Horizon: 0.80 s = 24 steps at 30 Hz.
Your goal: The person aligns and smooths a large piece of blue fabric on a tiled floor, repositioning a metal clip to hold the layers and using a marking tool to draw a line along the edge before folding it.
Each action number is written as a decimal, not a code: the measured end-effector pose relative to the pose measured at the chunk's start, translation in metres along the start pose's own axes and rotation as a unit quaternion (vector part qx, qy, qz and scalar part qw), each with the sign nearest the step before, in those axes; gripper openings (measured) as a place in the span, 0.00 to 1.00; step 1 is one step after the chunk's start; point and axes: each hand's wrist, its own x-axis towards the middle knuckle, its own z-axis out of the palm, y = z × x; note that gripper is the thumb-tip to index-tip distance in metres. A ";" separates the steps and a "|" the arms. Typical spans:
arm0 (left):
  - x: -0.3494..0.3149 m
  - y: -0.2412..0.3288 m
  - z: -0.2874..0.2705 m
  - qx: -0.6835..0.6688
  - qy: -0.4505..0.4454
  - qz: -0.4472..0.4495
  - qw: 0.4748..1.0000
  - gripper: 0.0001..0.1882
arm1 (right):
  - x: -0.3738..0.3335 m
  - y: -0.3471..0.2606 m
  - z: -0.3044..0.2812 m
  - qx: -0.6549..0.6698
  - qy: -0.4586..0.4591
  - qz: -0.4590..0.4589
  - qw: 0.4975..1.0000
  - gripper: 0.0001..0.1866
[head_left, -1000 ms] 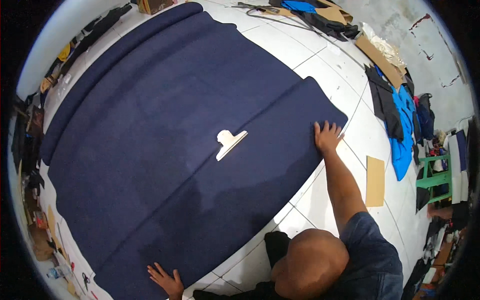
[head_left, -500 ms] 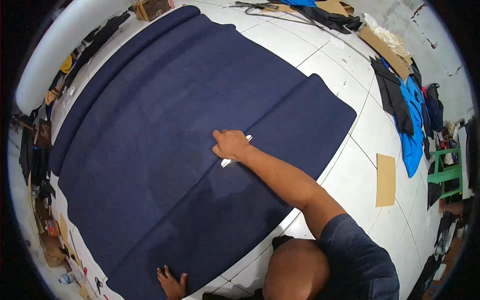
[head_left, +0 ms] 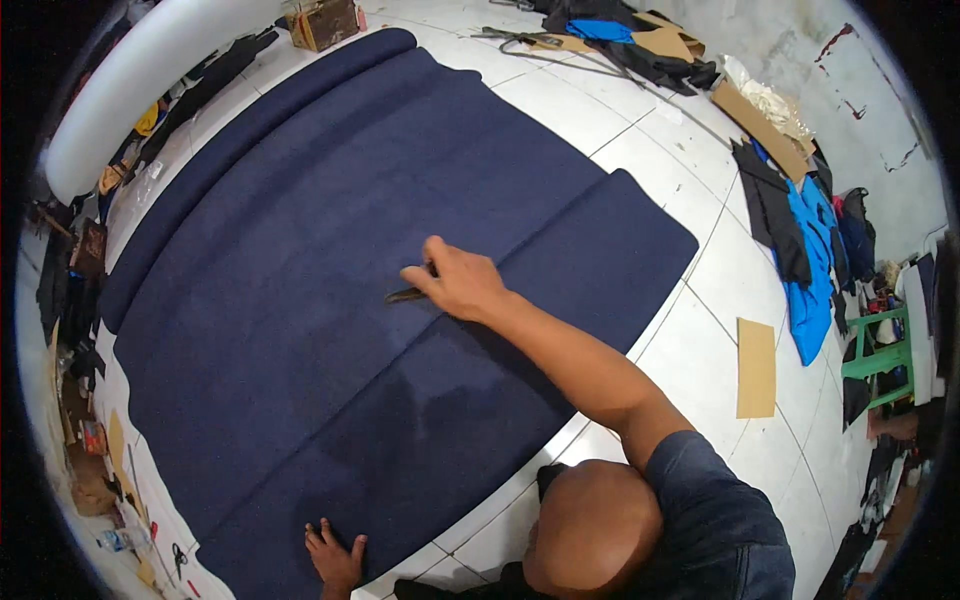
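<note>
A wide sheet of navy cloth (head_left: 290, 270) lies spread over the floor, rolled up along its far left side. A folded-over flap (head_left: 600, 250) runs along its near right side, its edge making a diagonal line. My right hand (head_left: 462, 280) is over the middle of the cloth, by that edge, with its fingers bent around a slim dark tool (head_left: 405, 295). The tool's narrow end sticks out to the left; the hand hides the rest, so its kind is unclear. At the near left corner my left hand (head_left: 335, 560) rests flat on the cloth, fingers spread.
White floor tiles (head_left: 690, 340) border the cloth. A tan cardboard piece (head_left: 757, 368) lies to the right, near blue and black fabric (head_left: 808, 270) and a green plastic stool (head_left: 880, 355). A white roll (head_left: 130, 100) stands far left. Small scissors (head_left: 180, 560) lie near left.
My right hand has shifted slightly left and away from me, and the dark tool now shows. White bits beside that wrist are out of sight. My left hand stays on the cloth.
</note>
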 end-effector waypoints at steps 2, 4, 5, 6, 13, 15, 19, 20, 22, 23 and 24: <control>-0.002 -0.002 0.001 -0.014 0.035 0.021 0.999 0.49 | -0.021 0.016 -0.014 -0.041 -0.037 0.138 0.989 0.30; -0.004 -0.005 0.004 -0.048 0.068 0.038 0.996 0.46 | -0.059 0.048 -0.030 -0.017 -0.033 0.235 0.971 0.34; -0.007 -0.007 0.006 -0.045 0.069 0.040 0.996 0.46 | -0.083 0.065 -0.039 0.000 -0.022 0.283 0.959 0.36; -0.007 -0.007 0.008 -0.065 0.093 0.045 0.993 0.45 | -0.112 0.082 -0.051 0.008 -0.025 0.317 0.948 0.36; -0.014 -0.036 0.027 -0.287 0.220 0.052 0.931 0.32 | -0.342 0.114 -0.079 0.199 0.082 0.584 0.783 0.29; -0.022 -0.058 0.034 -0.266 0.259 0.035 0.928 0.27 | -0.375 0.109 -0.065 0.344 0.183 0.618 0.683 0.26; -0.052 -0.107 0.049 -0.223 0.314 -0.189 0.903 0.27 | -0.398 0.100 -0.050 0.341 0.209 0.619 0.675 0.24; -0.060 -0.117 0.054 -0.230 0.311 -0.293 0.874 0.29 | -0.396 0.100 -0.050 0.333 0.176 0.634 0.675 0.24; -0.073 -0.132 0.064 -0.280 0.296 -0.387 0.827 0.31 | -0.389 0.101 -0.051 0.349 0.154 0.619 0.686 0.22; -0.078 -0.138 0.068 -0.338 0.259 -0.497 0.756 0.33 | -0.384 0.103 -0.050 0.327 0.155 0.625 0.691 0.21; -0.084 -0.140 0.075 -0.441 0.241 -0.559 0.660 0.36 | -0.378 0.105 -0.049 0.357 0.136 0.601 0.702 0.21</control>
